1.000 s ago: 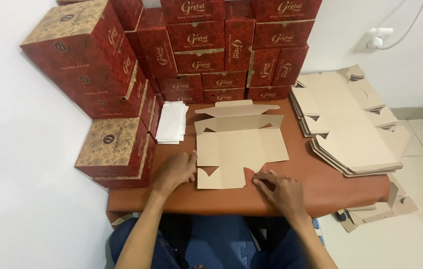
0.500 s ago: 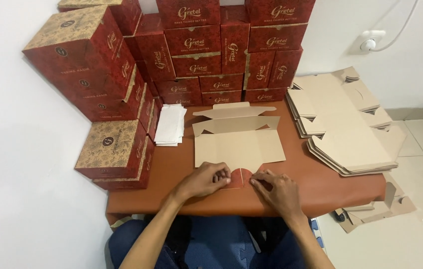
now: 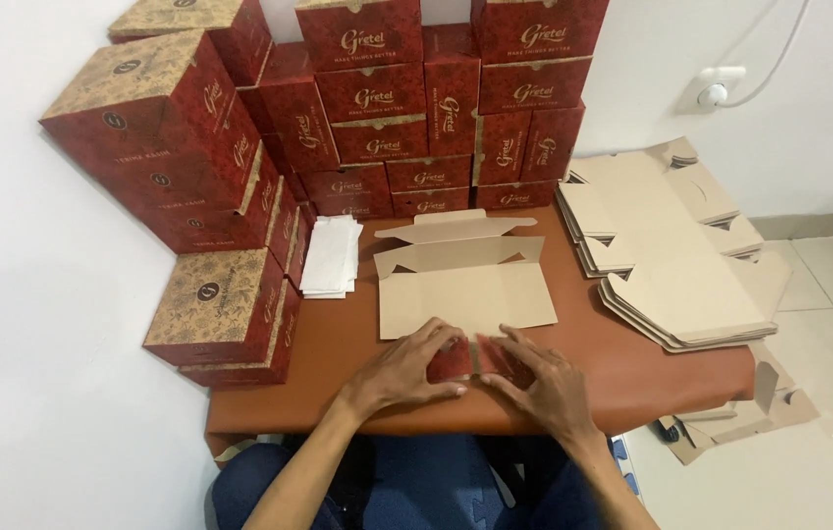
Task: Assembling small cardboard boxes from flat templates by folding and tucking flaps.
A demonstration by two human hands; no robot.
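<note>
Both hands are down on the near edge of the flat carton blank (image 3: 465,285) — left hand (image 3: 406,373) and right hand (image 3: 544,385) close together, fingertips pressing a red-printed flap folded over at that edge, though how far it is creased is hard to tell. Best to press evenly along the score line, thumbs holding the panel flat. The blank lies mid-tabletop (image 3: 338,373), long axis left to right, tuck flaps pointing away toward the stacked red boxes (image 3: 387,108).
</note>
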